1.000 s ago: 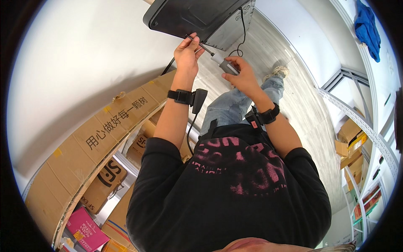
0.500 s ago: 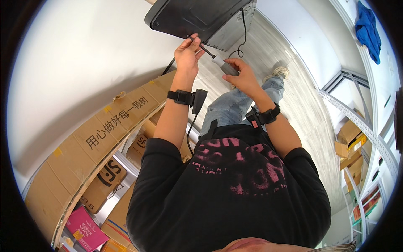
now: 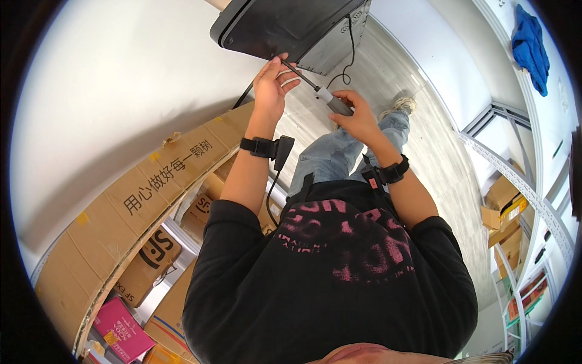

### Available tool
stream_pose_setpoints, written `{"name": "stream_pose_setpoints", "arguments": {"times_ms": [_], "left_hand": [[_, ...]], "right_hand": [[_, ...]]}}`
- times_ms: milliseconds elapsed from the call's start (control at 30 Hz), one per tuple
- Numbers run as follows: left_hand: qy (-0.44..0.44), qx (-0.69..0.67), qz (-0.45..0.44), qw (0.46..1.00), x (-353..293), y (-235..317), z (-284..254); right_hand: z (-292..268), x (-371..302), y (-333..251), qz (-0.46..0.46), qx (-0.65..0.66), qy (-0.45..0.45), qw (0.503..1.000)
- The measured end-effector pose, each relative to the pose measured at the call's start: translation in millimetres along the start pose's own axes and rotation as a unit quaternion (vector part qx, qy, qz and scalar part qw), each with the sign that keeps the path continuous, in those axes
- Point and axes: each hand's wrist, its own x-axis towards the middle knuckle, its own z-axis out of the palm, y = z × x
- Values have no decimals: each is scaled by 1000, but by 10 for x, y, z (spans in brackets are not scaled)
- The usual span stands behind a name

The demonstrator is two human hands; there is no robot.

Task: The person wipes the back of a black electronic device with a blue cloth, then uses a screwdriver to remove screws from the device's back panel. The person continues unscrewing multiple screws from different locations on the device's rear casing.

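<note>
Closest to me, the pers. is wearing a black T-shirt [image 3: 327, 297] w/ a faded pink print, and is bending forward over the work. A black strap [image 3: 262, 147] is circling the L wrist and a second strap [image 3: 395, 170] the R wrist, each carrying a small black unit.

R hand [image 3: 359, 119] is closing round the grey handle [image 3: 341, 107] of a screwdriver [image 3: 325, 94], i.e. gripping it firmly. The tool is slanting in mid-air, its dark shaft [image 3: 301, 74] pointing at the near edge of a big black machine [image 3: 282, 27]. L hand [image 3: 268, 91] is hovering by that edge, thumb + forefinger meeting the shaft's far end, other fingers spreading loosely; can't tell if they're pinching it or only touching. Can't tell either whether the tip is touching the machine.

Below the R hand, blue jeans [image 3: 330, 153] are showing, w/ one pale shoe [image 3: 406, 105] standing on the grey floor [image 3: 436, 158]. A black cable [image 3: 353, 51] is trailing off the machine's grey side, looping near its bottom corner.

Along the L wall, a long cardboard sheet [image 3: 112, 209] is edging a shelf; a pink box [image 3: 123, 330] is sitting nr its lower end. Far R, an open carton [image 3: 501, 193] is resting on a white rack [image 3: 512, 171], and a blue cloth [image 3: 531, 53] is hanging nr the top corner.
</note>
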Motion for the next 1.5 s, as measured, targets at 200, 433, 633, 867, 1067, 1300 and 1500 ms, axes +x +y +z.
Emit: {"name": "stream_pose_setpoints", "arguments": {"times_ms": [200,433,633,867,1067,1300,1500], "left_hand": [[-20,23,17,999,-25,-100,219],[-95,75,13,993,106,-180,1277],[-207,101,30,973,439,-350,2674],[-214,210,171,939,995,-416,4093],[-123,427,453,773,1391,-441,4797],[-73,497,513,696,1434,-517,4880],[-113,431,508,737,1471,-470,4748]], "right_hand": [[-331,-98,-71,-1,-29,1,1000],[-1216,-338,-57,20,49,47,997],[-2265,-537,-321,41,131,139,981],[-3310,-478,-295,47,196,182,962],[-3776,-293,-165,80,188,170,964],[-3951,-105,-76,75,111,132,982],[-3906,12,-97,81,124,99,984]]}}
